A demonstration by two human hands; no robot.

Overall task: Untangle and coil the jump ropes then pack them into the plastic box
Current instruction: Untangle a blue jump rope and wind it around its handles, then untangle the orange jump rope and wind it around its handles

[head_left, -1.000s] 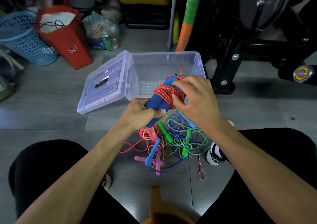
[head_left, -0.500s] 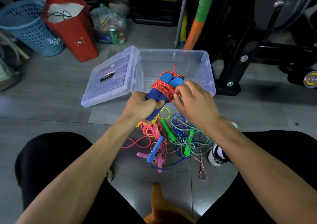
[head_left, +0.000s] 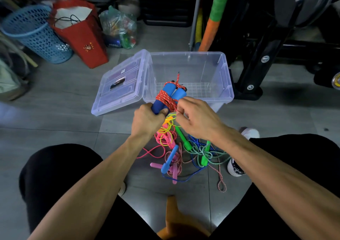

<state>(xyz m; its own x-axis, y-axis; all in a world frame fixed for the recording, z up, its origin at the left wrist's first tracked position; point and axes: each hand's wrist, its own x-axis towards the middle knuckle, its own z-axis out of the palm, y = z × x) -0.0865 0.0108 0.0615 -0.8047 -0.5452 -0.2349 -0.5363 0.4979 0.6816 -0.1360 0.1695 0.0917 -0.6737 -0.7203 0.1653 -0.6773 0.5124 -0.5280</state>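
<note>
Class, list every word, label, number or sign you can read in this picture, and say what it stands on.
No text here can be read.
red paper bag: a small printed emblem, no legible words.
box lid: a small label, too blurred to read.
green can in the clear plastic bag: print too small to read.
yellow round badge at the right edge: cut off, unreadable.

Cluttered storage corner on a grey tiled floor (head_left: 55, 114)

Along the back, from the left: 1 blue perforated basket (head_left: 36, 35), 1 red paper bag (head_left: 81, 35) touching it, and 1 clear plastic bag (head_left: 119, 30) of mixed items. A yellow and black case (head_left: 165, 2) sits behind. A green and orange pole (head_left: 213, 17) leans beside black exercise equipment (head_left: 272, 43) at right. Light is dim.
</note>
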